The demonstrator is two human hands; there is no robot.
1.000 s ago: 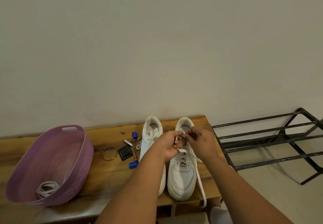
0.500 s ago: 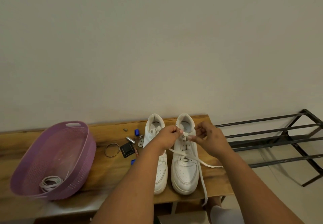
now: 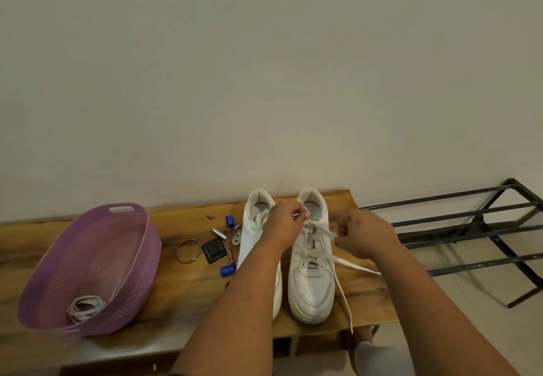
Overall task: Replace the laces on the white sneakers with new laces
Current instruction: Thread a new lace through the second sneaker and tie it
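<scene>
On the wooden bench (image 3: 188, 293), the right-hand sneaker (image 3: 312, 261) is laced through its lower eyelets, with loose lace ends (image 3: 345, 305) trailing over the bench's near edge; the upper eyelets appear unfinished. Above its tongue, the left hand (image 3: 283, 226) and right hand (image 3: 363, 233) each pinch a strand of lace. The left-hand sneaker (image 3: 258, 228) beside it looks laced, and a coiled lace (image 3: 85, 306) lies in the purple basket (image 3: 123, 287) at the bench's left end.

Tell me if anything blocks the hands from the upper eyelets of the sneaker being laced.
Nothing visible does. The left hand and right hand each pinch the white lace directly over the right-side sneaker. The clutter, such as the black square piece, lies left of the other sneaker, clear of the work.
</scene>
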